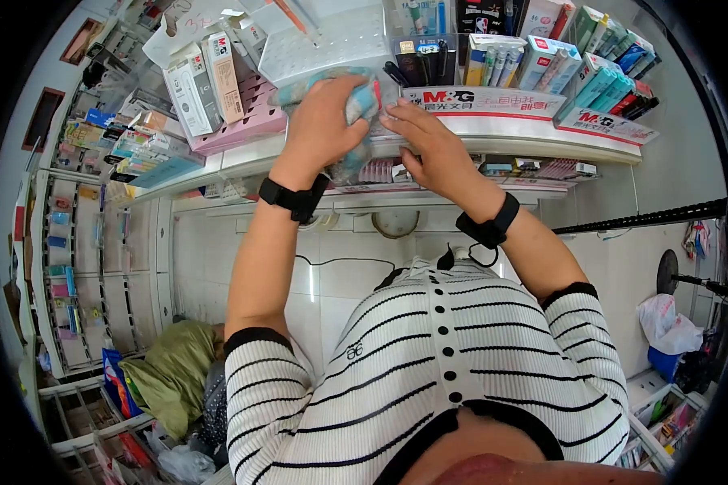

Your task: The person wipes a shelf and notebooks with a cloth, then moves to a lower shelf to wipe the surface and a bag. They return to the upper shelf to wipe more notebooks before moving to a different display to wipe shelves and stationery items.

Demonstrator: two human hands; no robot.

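A crumpled blue, white and pink cloth lies at the shelf's front, below a white perforated tray. My left hand is closed round this cloth, its fingers bunched over the top. Just to the right, my right hand reaches over the shelf edge with its fingers apart, holding nothing. Its fingertips are close to the cloth and the left end of the M&G label strip. Each wrist wears a black band.
Pen boxes fill the shelf to the right, with black pens in a clear holder. White cartons stand in a pink rack at left. A lower shelf runs beneath. A green bag sits at lower left.
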